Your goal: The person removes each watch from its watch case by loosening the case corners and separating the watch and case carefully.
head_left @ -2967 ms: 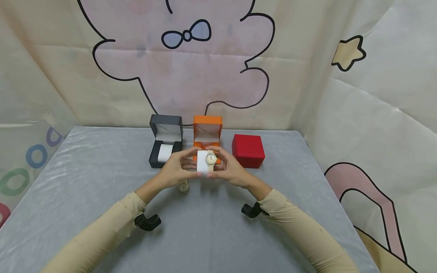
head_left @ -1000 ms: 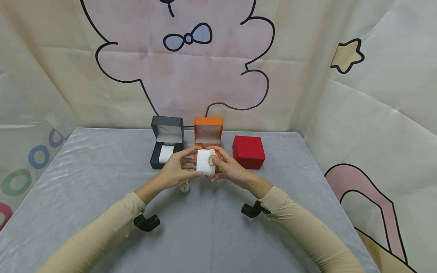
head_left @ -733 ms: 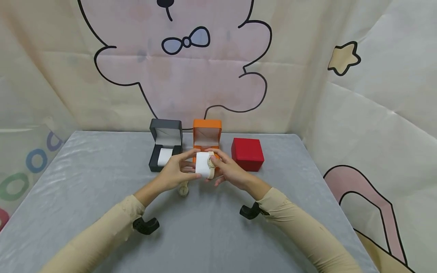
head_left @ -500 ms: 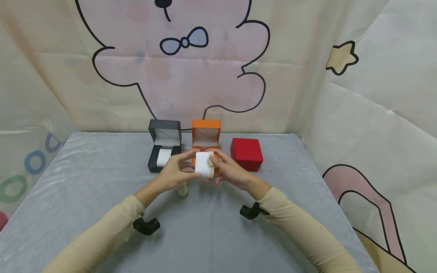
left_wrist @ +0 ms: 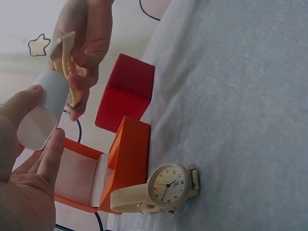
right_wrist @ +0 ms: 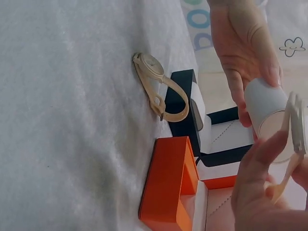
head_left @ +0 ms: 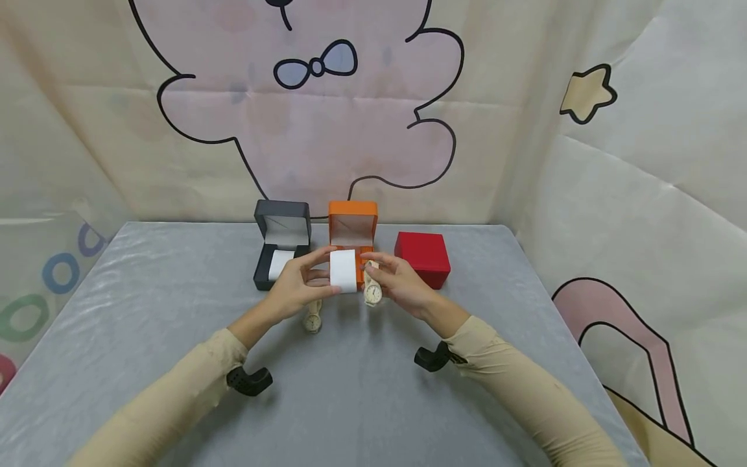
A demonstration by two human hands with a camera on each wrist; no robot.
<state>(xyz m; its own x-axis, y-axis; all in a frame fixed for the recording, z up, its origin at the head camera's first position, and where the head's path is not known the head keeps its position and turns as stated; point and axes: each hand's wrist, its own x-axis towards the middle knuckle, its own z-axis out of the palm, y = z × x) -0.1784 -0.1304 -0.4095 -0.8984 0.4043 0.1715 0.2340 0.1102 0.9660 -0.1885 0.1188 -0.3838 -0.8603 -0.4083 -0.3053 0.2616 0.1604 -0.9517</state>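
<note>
My left hand (head_left: 292,285) grips a white watch cushion (head_left: 342,271) between thumb and fingers, raised over the table in the head view. Just right of it, my right hand (head_left: 404,285) pinches a cream wristwatch (head_left: 373,294) by its strap, its dial hanging downward. Watch and cushion are apart in the head view. The left wrist view shows the bare, rounded cushion (left_wrist: 54,94) with a flat round end. A second cream wristwatch (left_wrist: 168,186) lies on the table, its strap forming a loop. Behind the hands stands an orange watch box (head_left: 353,224), lid raised, its base partly hidden.
A dark grey watch box (head_left: 284,217) with its lid up stands at the back left, a white cushion (head_left: 281,264) inside. To the right sits a closed red box (head_left: 423,259). Grey-blue cloth (head_left: 350,402) covers the table; printed curtains (head_left: 525,162) hang behind it.
The wristwatch, earlier around the cushion, has come off it and now hangs from my right hand. The left hand still holds the cushion, turned slightly. The boxes stay put.
</note>
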